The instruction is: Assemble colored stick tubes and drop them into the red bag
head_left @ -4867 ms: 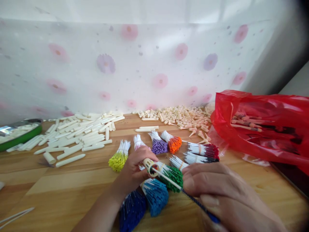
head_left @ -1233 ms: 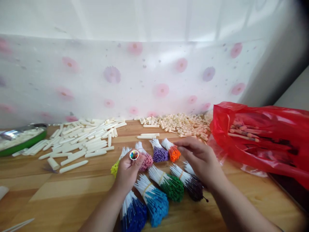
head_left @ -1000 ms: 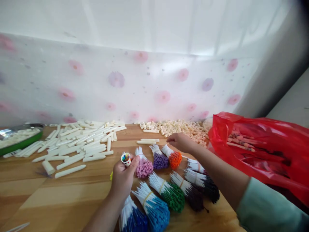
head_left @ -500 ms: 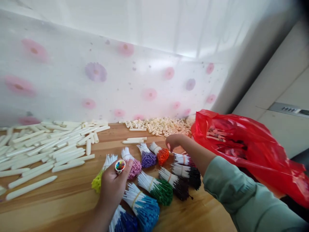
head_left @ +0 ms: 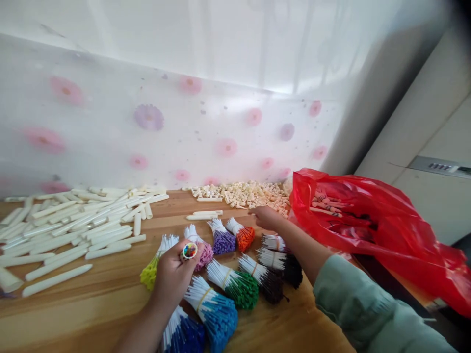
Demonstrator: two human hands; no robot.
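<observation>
My left hand [head_left: 176,269] is wrapped round a white pen barrel [head_left: 189,251] held upright. Coloured refill ends show in its round opening. My right hand [head_left: 268,218] reaches to the near edge of a heap of small cream slotted plastic pieces [head_left: 253,192]. Its index finger is stretched out to the left, while the other fingers are partly hidden; I see nothing held in it. Rubber-banded bundles of white refills with coloured ends lie around the hands, among them an orange bundle [head_left: 245,235], a purple bundle [head_left: 223,238], a green bundle [head_left: 237,285] and a light blue bundle [head_left: 213,314].
A big pile of cream pen barrels [head_left: 91,220] covers the left of the wooden table [head_left: 91,304]. At the right lies an opened red plastic bag [head_left: 390,211] with several pen parts in it. Behind the table is a flowered wall sheet [head_left: 224,122].
My right hand has moved away from the orange bundle, slightly up and towards the heap of cream pieces, with its index finger now stretched out. My left hand keeps its hold on the pen barrel.
</observation>
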